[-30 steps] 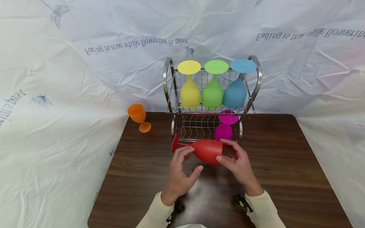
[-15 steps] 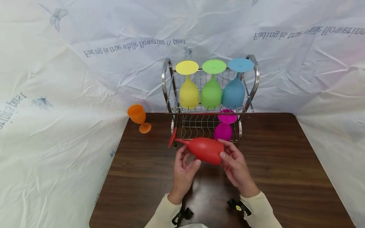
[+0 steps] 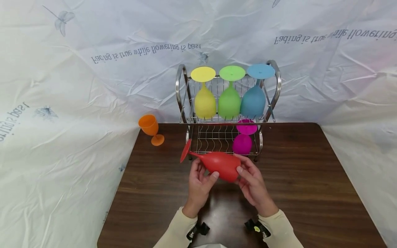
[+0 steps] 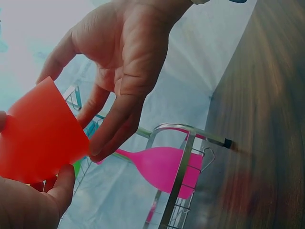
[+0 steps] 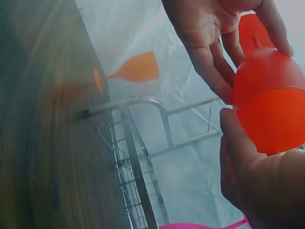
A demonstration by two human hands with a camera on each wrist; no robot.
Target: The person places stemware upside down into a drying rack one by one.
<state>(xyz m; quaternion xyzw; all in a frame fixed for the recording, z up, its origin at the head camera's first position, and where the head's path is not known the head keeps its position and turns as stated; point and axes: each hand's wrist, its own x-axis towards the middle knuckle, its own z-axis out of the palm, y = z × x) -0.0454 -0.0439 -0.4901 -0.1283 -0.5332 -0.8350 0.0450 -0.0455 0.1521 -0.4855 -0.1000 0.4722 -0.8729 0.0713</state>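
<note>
A red plastic goblet (image 3: 221, 163) lies sideways in the air before the rack, its foot to the left and its mouth to the right. Thumb and fingers of my left hand (image 3: 199, 187) hold the bowl near the stem. My right hand (image 3: 252, 182) pinches the rim, thumb on the near side. In the left wrist view, the right hand's fingers reach round the mouth of the goblet (image 4: 40, 131). The right wrist view looks into its open bowl (image 5: 271, 119), with both hands about it.
A two-tier metal dish rack (image 3: 187, 137) stands at the back. Upside down on top are yellow (image 3: 205, 103), green (image 3: 229, 103) and blue (image 3: 253, 103) goblets; a magenta goblet (image 3: 242, 144) is below right. An orange goblet (image 3: 149, 124) stands upright at the table's back left.
My left hand has closed its thumb onto the red goblet's bowl. The goblet has tilted, foot end up and farther left, and both hands have shifted slightly.
</note>
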